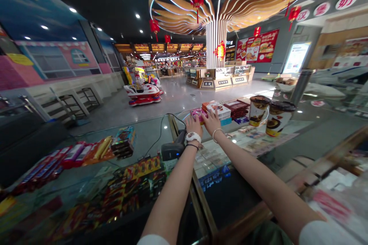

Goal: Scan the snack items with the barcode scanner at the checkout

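Note:
My left hand (194,125), wearing a white watch and a dark band, reaches over the glass counter to the near side of a small pink box (198,112). Its fingers are stretched out against the box. Beside it, my right hand (212,123), with a pale bracelet, has its fingers spread at the near left edge of a stack of white boxes (222,111), close to the pink box. An orange box (206,104) shows behind. Brown packets (237,108) lie to the right of the stack. Neither hand has lifted anything.
A black barcode scanner (172,151) with a cable lies by my left wrist. Two lidded cups (258,111) stand on the right. Chocolate bars (76,155) and stacked blue boxes (124,141) lie on the left. A metal frame strip (201,195) divides the counter.

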Demonstrator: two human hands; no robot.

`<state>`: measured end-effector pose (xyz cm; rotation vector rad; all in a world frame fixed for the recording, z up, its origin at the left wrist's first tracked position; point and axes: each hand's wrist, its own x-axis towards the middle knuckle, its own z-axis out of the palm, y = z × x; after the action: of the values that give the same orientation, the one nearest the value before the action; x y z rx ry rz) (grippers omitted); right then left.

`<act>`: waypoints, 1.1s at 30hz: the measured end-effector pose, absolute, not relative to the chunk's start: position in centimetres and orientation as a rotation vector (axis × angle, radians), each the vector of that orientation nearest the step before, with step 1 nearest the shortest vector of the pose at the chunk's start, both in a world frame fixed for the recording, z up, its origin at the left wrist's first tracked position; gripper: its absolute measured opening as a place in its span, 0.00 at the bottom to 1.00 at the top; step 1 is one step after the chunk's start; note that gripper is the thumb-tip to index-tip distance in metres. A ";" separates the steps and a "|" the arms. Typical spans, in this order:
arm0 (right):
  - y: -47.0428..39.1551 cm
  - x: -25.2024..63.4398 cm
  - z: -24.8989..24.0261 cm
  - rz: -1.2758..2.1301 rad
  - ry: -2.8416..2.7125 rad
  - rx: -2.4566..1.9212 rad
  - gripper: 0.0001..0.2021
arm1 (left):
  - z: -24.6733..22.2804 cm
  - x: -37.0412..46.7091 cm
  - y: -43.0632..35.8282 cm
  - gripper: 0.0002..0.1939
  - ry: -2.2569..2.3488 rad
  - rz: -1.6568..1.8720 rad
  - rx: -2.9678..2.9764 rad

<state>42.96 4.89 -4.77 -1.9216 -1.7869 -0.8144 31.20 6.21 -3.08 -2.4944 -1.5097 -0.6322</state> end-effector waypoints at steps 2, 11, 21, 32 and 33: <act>5.0 43.2 -4.8 -0.824 -1.780 -1.871 0.18 | -2.8 31.2 6.0 0.26 -1.490 -0.645 -2.475; 4.5 43.8 -4.7 -0.846 -1.740 -1.723 0.15 | -1.7 31.5 4.8 0.23 -1.599 -0.685 -2.426; 2.5 43.4 -3.0 -0.800 -1.693 -1.610 0.17 | 2.0 27.8 2.7 0.25 -1.300 -0.721 -2.551; 0.2 39.3 -1.6 -0.879 -1.845 -1.300 0.15 | 3.9 14.8 1.3 0.33 -1.178 -0.742 -2.479; -0.1 38.7 -1.6 -0.879 -1.870 -1.272 0.15 | 3.8 13.6 1.1 0.34 -1.178 -0.739 -2.455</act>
<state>38.74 -0.08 -1.58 -1.2723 -1.8699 -0.8787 13.60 1.07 3.77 -2.4550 -1.1780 -0.7386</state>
